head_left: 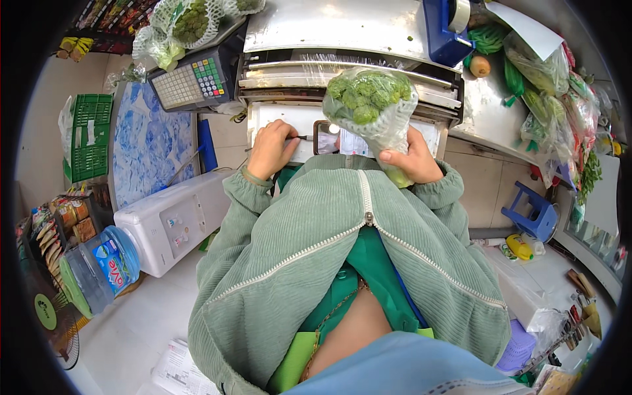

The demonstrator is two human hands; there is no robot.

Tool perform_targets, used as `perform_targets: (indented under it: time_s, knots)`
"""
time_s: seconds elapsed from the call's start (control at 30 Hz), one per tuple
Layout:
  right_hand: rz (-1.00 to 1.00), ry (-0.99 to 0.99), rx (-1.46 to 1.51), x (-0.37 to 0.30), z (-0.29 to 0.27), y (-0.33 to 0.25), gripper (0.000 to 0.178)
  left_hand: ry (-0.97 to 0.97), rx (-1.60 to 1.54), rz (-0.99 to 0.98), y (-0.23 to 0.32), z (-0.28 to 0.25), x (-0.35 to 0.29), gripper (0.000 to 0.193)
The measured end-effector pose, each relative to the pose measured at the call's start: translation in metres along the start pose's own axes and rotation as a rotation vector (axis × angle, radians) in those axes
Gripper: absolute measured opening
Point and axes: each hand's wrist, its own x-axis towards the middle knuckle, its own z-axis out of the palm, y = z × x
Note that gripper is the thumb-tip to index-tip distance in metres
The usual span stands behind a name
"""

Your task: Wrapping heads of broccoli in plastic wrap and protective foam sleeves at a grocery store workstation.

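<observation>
broccoli [366,95] sits in foam net [403,113] and clear film [388,139], gripped low by right hand [420,160], above worktop [299,115] toward right edge; left hand [270,149] at left edge near phone [325,139], hold unclear.

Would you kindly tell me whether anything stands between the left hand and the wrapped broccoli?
A phone lies between the left hand and the wrapped broccoli in this view, but apparently lower, so it probably isn't blocking. The right hand grips the broccoli's wrapped lower end.
</observation>
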Motion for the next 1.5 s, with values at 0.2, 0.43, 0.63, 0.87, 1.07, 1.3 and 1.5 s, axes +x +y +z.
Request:
perform_targets:
  time_s: [0.2,0.43,0.63,0.87,1.07,1.3,1.5]
  knots:
    - [0.004,-0.023,0.003,-0.002,-0.001,0.005,0.068,0.054,-0.03,0.003,-0.005,0.007,-0.003,0.015]
    - [0.01,-0.026,-0.021,-0.002,0.0,-0.007,0.068,-0.014,0.061,-0.056,0.013,-0.007,0.001,0.021]
    - [-0.14,0.16,0.025,-0.019,-0.048,-0.02,0.063,0.138,0.043,0.025,0.022,-0.013,0.008,0.027]
    - [-0.595,0.542,0.117,-0.043,-0.113,-0.038,0.043,0.237,0.009,0.042,0.023,-0.014,0.009,0.025]
    - [-0.708,0.714,0.82,-0.057,-0.129,-0.025,0.036,0.288,0.007,0.099,0.038,-0.02,0.017,0.024]
    - [-0.632,0.726,0.598,-0.051,-0.09,0.003,0.038,0.227,-0.239,0.135,0.067,-0.024,0.031,0.026]
    - [-0.469,0.27,-0.328,-0.016,-0.024,-0.027,0.058,0.074,-0.504,0.301,0.121,-0.042,0.048,0.031]
